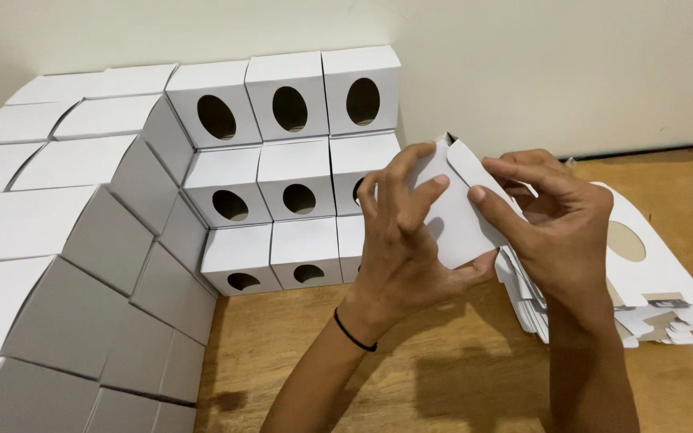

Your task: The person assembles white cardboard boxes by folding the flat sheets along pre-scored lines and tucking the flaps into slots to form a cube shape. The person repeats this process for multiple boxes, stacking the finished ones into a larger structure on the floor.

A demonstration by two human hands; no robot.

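Both my hands hold a small white cardboard box (459, 216) in mid-air above the wooden floor. My left hand (399, 232) grips its left side, fingers curled over the top edge and thumb under the bottom. My right hand (559, 220) holds the right side, with its fingertips pressing a flap (467, 164) at the box's top. A black band circles my left wrist. Under my right hand lies a stack of flat white box blanks (655, 281) with oval cut-outs.
A wall of folded white boxes with oval holes (290, 172) stands three high behind my hands. More stacked white boxes (66, 240) fill the left side. The wooden floor (443, 377) shows in front, and a pale wall (563, 72) rises behind.
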